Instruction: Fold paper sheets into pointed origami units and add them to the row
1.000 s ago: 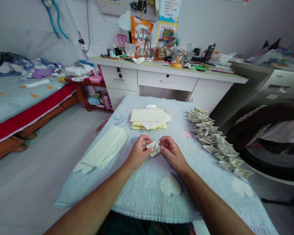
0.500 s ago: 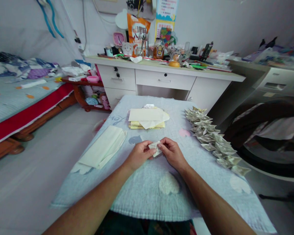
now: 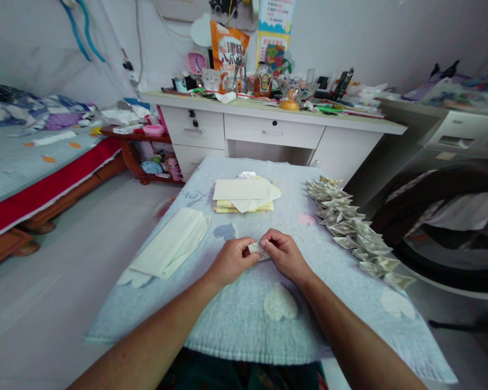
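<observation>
Beneath the fingers spreads the cloth-covered counter, pale blue, reaching past them on every side. Well to the right of the fingers, a long row of folded paper pieces runs from farther off than they are to somewhat nearer the person, the pieces overlapping one another. Left of the fingers and apart from them, a folded pale sheet lies slantwise. Beyond the fingers, mostly a little to their left, sits a stack of yellowish paper, topped by paler sheets. The left hand and right hand come close together in front of the person. Between their fingers is a small folded paper: both hands pinch it, one from each side, and the fingers partly hide it.
</observation>
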`<state>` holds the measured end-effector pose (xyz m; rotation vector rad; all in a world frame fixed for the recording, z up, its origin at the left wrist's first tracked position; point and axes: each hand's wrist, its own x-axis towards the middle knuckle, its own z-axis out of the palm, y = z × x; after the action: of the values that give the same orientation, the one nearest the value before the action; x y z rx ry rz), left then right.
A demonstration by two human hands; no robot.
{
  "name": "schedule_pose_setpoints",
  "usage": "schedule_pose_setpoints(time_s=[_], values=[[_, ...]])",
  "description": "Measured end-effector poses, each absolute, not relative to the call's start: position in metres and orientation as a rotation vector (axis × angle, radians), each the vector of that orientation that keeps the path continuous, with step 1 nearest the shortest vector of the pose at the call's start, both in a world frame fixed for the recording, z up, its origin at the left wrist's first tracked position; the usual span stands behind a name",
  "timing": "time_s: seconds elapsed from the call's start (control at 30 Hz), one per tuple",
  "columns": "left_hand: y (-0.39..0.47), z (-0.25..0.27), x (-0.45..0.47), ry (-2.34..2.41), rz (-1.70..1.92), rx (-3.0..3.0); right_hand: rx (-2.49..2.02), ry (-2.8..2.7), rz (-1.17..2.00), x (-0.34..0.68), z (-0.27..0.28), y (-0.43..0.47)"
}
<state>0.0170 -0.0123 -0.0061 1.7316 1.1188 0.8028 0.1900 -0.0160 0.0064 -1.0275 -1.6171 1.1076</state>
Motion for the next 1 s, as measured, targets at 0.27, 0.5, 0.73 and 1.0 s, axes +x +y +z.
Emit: schedule_pose_setpoints(time_s=[0.27, 0.5, 0.73, 1.0], values=[[-0.011, -0.008, 0.018, 1.115, 0.767, 1.690, -1.051, -1.575, 1.216, 0.191, 0.008, -0.016], [-0.012, -0.008, 0.017, 1.139, 0.758, 1.714, -1.058, -1.553, 1.256, 0.190, 0.007, -0.014], [-0.011, -0.006, 0.018, 0.995, 0.960, 1.606, -1.062, -1.543, 1.285, 0.189, 0.001, -0.013], [-0.002, -0.014, 0.016, 1.037, 1.063, 1.494, -1.073, -1.639, 1.039, 0.196, -0.002, -0.013]])
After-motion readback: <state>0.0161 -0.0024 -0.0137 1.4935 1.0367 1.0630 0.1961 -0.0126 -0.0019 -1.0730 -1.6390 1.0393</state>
